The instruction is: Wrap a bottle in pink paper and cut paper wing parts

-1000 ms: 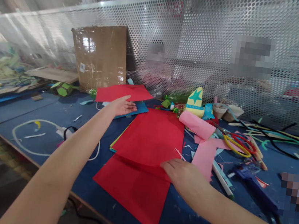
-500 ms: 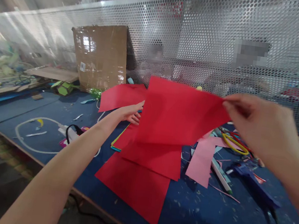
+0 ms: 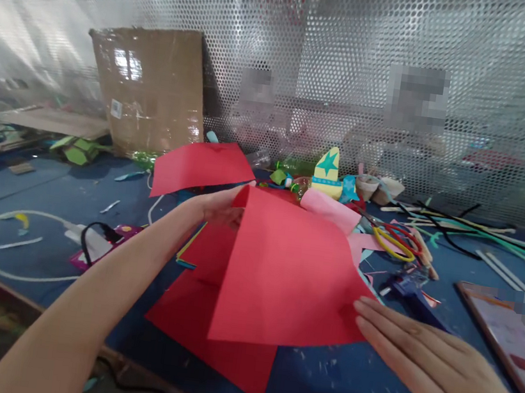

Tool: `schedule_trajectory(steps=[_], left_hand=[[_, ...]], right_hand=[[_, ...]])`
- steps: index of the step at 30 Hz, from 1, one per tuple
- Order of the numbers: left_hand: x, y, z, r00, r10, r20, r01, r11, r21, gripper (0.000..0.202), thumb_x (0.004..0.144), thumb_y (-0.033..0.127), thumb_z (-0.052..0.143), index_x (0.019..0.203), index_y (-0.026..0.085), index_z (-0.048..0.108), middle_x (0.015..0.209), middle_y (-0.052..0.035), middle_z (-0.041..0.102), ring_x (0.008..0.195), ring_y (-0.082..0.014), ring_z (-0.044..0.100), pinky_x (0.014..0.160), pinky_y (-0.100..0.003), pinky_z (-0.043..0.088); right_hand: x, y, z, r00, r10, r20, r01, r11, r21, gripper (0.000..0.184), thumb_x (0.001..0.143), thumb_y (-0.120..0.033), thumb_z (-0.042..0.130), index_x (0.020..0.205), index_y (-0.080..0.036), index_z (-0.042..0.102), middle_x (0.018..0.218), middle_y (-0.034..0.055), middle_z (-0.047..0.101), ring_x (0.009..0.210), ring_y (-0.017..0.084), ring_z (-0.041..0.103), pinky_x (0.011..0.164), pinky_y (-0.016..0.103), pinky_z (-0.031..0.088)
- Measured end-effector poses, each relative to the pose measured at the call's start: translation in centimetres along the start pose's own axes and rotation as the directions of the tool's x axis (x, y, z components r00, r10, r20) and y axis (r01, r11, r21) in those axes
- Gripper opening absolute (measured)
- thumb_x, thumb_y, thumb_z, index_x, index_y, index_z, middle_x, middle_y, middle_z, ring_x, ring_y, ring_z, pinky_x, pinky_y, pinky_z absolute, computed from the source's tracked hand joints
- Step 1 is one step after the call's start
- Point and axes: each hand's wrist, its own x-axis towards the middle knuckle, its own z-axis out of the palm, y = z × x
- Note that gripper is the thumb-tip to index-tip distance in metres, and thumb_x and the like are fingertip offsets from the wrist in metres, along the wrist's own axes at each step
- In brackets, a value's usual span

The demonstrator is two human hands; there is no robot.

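A sheet of red paper (image 3: 291, 271) is raised over the table, bowed along its length. My left hand (image 3: 225, 208) is closed at its upper left corner, with the fingertips partly hidden by the paper. At the lower right corner my right hand (image 3: 443, 368) grips the sheet, fingers together on top and thumb out of sight. More red sheets (image 3: 232, 353) lie beneath it, beside a small stack with yellow and blue edges (image 3: 186, 254). Another piece of red paper (image 3: 201, 169) rests behind my left hand.
A cardboard sheet (image 3: 153, 92) leans on the perforated metal screen (image 3: 349, 53). Yellow-handled scissors (image 3: 391, 244), a blue glue gun (image 3: 418, 301) and a phone (image 3: 501, 331) are at the right. A power strip with a white cable (image 3: 96, 242) sits at the left.
My right hand has come down and toward me, bringing the sheet's right side lower. My left hand now holds the upper left corner. The view has shifted right, bringing the phone in.
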Motion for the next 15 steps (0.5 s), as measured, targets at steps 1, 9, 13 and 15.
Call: schedule_trajectory(steps=[1, 9, 13, 15], left_hand=[[0.2, -0.1, 0.1, 0.997, -0.046, 0.067, 0.043, 0.998, 0.040, 0.029, 0.083, 0.041, 0.066, 0.093, 0.014, 0.071, 0.089, -0.0068, 0.073, 0.082, -0.0246, 0.070, 0.075, -0.039, 0.056], [2.7, -1.6, 1.6, 0.986, 0.149, -0.073, -0.131, 0.969, 0.208, 0.029, 0.056, 0.014, 0.078, 0.083, 0.023, 0.075, 0.096, -0.0079, 0.074, 0.099, -0.0292, 0.068, 0.082, -0.036, 0.052], [3.3, -2.2, 2.1, 0.923, 0.312, -0.224, -0.266, 0.940, 0.214, 0.020, 0.056, 0.016, 0.079, 0.075, 0.023, 0.074, 0.095, -0.0054, 0.074, 0.110, -0.0306, 0.062, 0.099, -0.040, 0.044], [3.1, -2.5, 2.4, 0.887, 0.361, -0.287, -0.321, 0.930, 0.177, 0.017, 0.060, 0.019, 0.078, 0.077, 0.022, 0.074, 0.096, -0.0045, 0.074, 0.109, -0.0289, 0.062, 0.101, -0.040, 0.043]], right_hand=[[-0.3, 0.3, 0.6, 0.997, -0.066, 0.043, 0.067, 0.997, -0.027, 0.061, 0.090, -0.009, 0.041, 0.148, -0.028, 0.035, 0.120, 0.0031, 0.070, 0.109, 0.019, 0.066, 0.086, 0.028, 0.060], [0.4, 1.4, 2.7, 0.987, 0.011, 0.162, -0.019, 0.999, 0.048, 0.023, 0.086, -0.008, 0.046, 0.090, -0.022, 0.064, 0.098, 0.0078, 0.077, 0.095, 0.019, 0.072, 0.083, 0.029, 0.060], [0.4, 1.6, 4.0, 0.975, 0.047, 0.215, -0.070, 0.992, 0.102, 0.026, 0.087, -0.006, 0.044, 0.088, -0.023, 0.062, 0.099, 0.0066, 0.077, 0.094, 0.019, 0.072, 0.090, 0.037, 0.058], [0.0, 1.8, 4.3, 0.971, 0.104, 0.214, -0.130, 0.985, 0.114, 0.027, 0.085, -0.004, 0.043, 0.088, -0.023, 0.062, 0.101, 0.0064, 0.076, 0.096, 0.019, 0.071, 0.089, 0.037, 0.059]])
